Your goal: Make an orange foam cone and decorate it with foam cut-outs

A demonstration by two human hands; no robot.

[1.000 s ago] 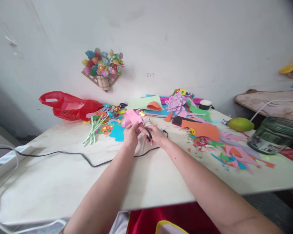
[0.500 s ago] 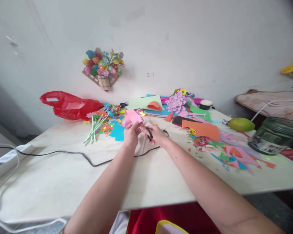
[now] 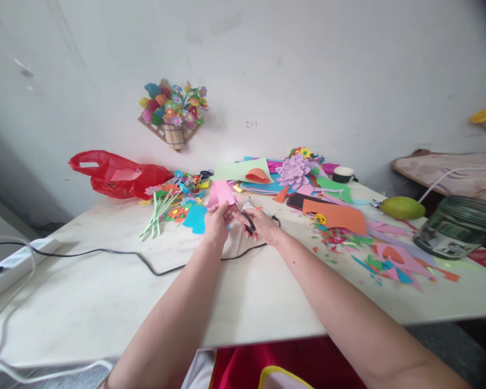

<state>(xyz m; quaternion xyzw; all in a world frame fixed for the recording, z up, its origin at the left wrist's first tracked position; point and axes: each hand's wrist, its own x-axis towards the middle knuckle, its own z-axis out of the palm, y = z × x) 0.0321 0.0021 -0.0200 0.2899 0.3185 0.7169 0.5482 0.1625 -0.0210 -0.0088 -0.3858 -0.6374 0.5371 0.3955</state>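
Note:
Near the middle of the table, my left hand (image 3: 217, 221) pinches a small piece of pink craft sheet (image 3: 225, 193) by its lower edge. My right hand (image 3: 263, 227) is closed round the dark handles of a pair of scissors (image 3: 248, 220). Their blades point up and to the left, along the right side of the pink piece. Whether the blades touch it I cannot tell. A bright blue sheet (image 3: 195, 219) lies just left of my left hand. Behind the pink piece lies a pale green sheet (image 3: 241, 169) with a curled orange piece (image 3: 257, 175) on it.
At the left stand a red plastic bag (image 3: 123, 178), pale green stems (image 3: 157, 215) and a power strip (image 3: 18, 265). A black cable (image 3: 141, 259) crosses under my forearms. To the right are colourful scraps (image 3: 392, 265), an orange sheet (image 3: 334, 215), a phone (image 3: 297, 201), a mango (image 3: 402, 207) and a glass jar (image 3: 449, 229).
The view has shifted slightly. The pink piece sits a little differently, standing more upright above my left hand. Both hands keep their holds and nearly the same place.

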